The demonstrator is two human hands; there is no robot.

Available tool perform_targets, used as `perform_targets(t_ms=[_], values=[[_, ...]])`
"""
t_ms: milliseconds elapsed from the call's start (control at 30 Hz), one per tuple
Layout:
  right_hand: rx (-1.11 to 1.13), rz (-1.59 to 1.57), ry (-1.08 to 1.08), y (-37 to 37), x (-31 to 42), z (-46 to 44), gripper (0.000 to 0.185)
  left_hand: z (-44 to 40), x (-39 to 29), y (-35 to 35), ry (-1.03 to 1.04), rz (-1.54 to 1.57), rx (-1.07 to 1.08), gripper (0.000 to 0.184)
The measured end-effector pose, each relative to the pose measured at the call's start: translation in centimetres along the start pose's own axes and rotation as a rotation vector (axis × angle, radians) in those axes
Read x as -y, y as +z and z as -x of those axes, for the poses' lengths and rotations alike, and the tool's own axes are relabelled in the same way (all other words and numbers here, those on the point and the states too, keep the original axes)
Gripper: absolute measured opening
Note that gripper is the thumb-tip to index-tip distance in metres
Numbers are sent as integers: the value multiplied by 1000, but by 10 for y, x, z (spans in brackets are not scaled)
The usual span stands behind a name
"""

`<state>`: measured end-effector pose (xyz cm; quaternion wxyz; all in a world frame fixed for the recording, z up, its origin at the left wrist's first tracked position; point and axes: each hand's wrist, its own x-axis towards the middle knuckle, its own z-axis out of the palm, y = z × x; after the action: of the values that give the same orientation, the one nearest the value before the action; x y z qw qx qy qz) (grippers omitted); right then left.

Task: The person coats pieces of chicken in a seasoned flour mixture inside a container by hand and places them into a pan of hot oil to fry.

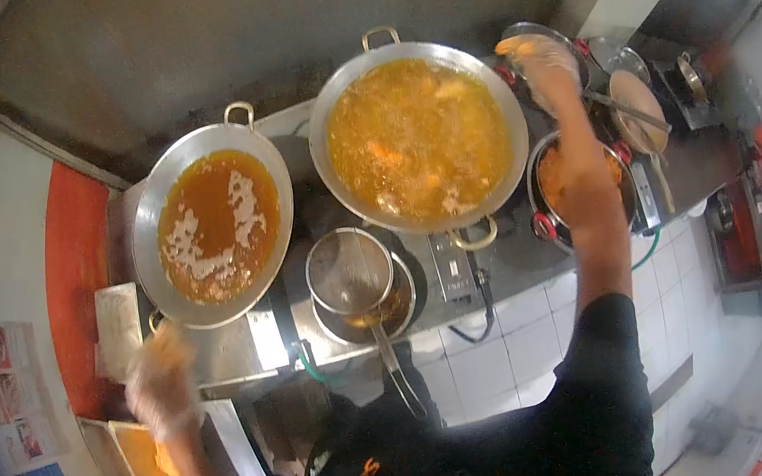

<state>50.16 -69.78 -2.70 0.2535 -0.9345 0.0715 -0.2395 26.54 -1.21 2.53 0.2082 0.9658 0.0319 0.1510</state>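
Note:
My left hand [162, 384], in a clear plastic glove with orange-yellow coating on its fingers, is beside the lower left rim of a wide metal pan [144, 234] of brown, foamy oil. Motion blurs its fingers. At the back right, my right hand [544, 64], also gloved, reaches over a pot with red handles [582, 50]. Its fingers stretch leftward, yellow-coated, with no separate thing visible in them. A larger pan [321, 153] of bubbling golden oil stands between my hands, with orange pieces frying [385, 154] in it.
A round mesh strainer [349, 270] rests over a metal pot at the counter's front. Under my right forearm is a pot of orange food [554, 178]. A tray of orange-yellow coating [154, 469] stands at lower left. A ladle [630, 107] lies across a bowl of pale liquid [639, 130].

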Motion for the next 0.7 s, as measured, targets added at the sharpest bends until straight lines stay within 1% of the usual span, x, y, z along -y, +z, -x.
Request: perform_targets(t_ms=[33,67,100,133,167,200,233,267,333,367,400,433,467,533,567,633,667,700], values=[[-40,-24,-54,-24,12,16,26,-18,-36,14,266,52,-9,19],[-93,-216,23,-54,49,48,35,-36,-73,28,533,102,-5,18],[-59,-174,-31,-81,70,74,35,-48,-97,42,588,-33,53,21],[-23,-130,-84,-103,85,98,34,-59,-120,71,692,203,-59,29],[-17,-24,-46,-123,102,124,31,-64,-146,86,474,104,160,30],[-18,81,-8,-139,112,148,29,-75,-156,112,631,228,156,30],[-146,399,-218,-130,56,182,26,-84,-168,135,766,320,132,29],[-266,717,-427,-122,1,217,24,-91,-182,154,811,330,207,29],[54,427,-25,-139,36,266,22,-104,-191,213,855,184,226,29],[163,252,250,-151,67,281,22,-107,-203,227,862,187,225,29],[266,67,519,-162,89,296,23,-111,-216,237,742,188,370,28],[83,-289,591,-152,73,336,21,-113,-223,247,617,188,518,28],[-108,-644,642,-141,56,374,21,-118,-228,257,622,191,518,28],[-70,-800,722,-143,64,406,23,-125,-230,277,396,121,755,26],[-74,-801,718,-145,71,419,23,-128,-227,288,400,122,751,26],[-111,-735,869,-151,84,439,24,-135,-217,301,577,-19,592,24],[-112,-736,866,-152,86,445,24,-143,-216,303,577,-19,590,24],[-133,-740,856,-153,88,449,23,-151,-217,299,568,-117,555,25]])
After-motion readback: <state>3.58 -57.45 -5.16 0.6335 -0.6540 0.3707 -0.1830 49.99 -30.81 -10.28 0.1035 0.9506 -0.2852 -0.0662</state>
